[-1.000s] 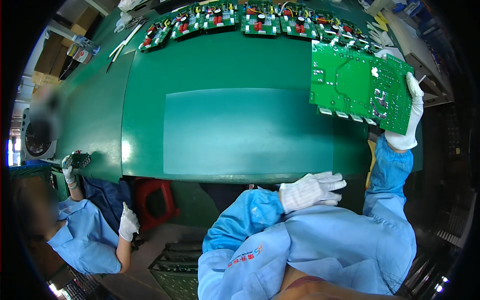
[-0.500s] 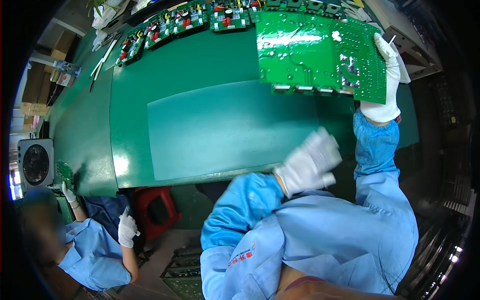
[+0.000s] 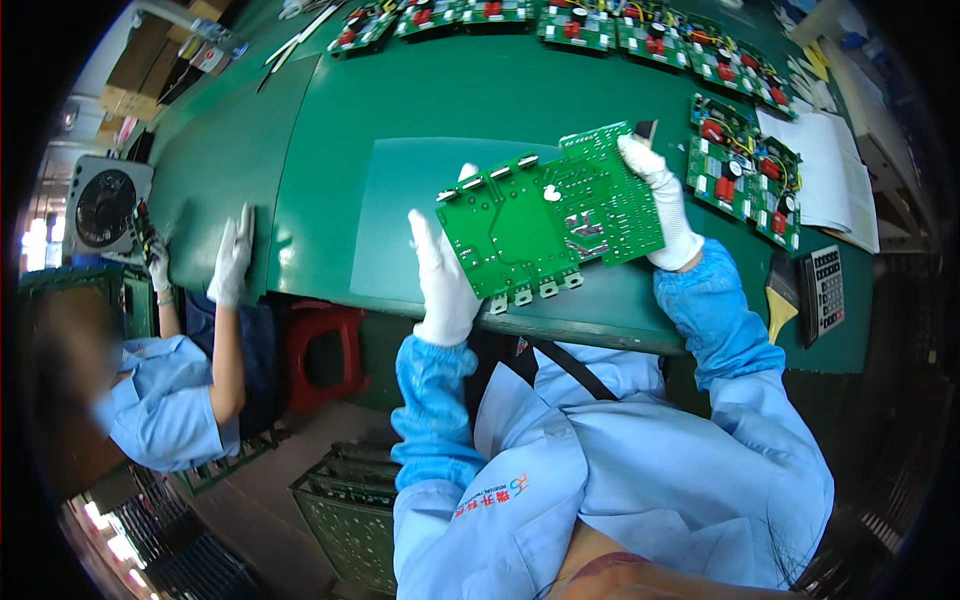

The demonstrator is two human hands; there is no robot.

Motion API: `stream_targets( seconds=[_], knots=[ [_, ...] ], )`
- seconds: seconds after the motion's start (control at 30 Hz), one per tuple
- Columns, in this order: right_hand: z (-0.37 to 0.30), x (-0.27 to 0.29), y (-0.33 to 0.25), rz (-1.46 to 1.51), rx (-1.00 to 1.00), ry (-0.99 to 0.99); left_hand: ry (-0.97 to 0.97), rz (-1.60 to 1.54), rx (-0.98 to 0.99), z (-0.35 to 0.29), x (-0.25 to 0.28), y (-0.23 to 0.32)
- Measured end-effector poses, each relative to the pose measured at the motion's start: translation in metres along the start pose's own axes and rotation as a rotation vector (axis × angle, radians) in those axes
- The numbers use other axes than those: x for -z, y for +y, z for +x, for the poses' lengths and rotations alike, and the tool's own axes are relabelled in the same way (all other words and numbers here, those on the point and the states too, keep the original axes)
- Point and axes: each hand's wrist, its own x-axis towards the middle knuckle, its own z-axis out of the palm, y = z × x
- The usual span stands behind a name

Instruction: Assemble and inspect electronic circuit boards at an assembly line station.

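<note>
A green circuit board is held up over the near edge of the bench, its soldered underside toward me. White-gloved, my right hand grips the board at its right end, beside a small black part. My left hand, also gloved, is at the board's left end with fingers apart. One white fingertip shows beyond the board's far edge, and the board hides part of that hand. Whether the left palm touches the board I cannot tell. Metal tabs stick out along the board's near edge.
Several assembled boards line the back; more stand at right. Beside them are an open notebook, a brush and a calculator. A pale mat covers the bench middle. At left sit a co-worker and a fan.
The board has come down and left from the upper right, turning in my right hand. My left hand has risen from near my body to its left end. The view has shifted.
</note>
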Motion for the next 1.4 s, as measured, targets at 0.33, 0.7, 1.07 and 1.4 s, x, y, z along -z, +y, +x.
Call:
stream_targets(
  seconds=[0.33, 0.7, 1.07, 1.4],
  knots=[
    [0.027, -0.001, 0.032, -0.381, -0.085, 0.032, 0.336, 0.591, -0.192, 0.021, -0.018, -0.009],
    [0.024, 0.002, 0.038, -0.532, 0.004, -0.03, 0.306, 0.493, -0.212, 0.017, -0.003, -0.001],
    [0.03, 0.01, 0.034, -0.209, -0.197, 0.001, 0.207, 0.422, -0.291, 0.014, 0.005, 0.002],
    [0.023, 0.031, 0.043, -1.04, 0.22, -0.095, 0.301, 0.452, -0.391, 0.014, 0.0, 0.004]
  ],
)
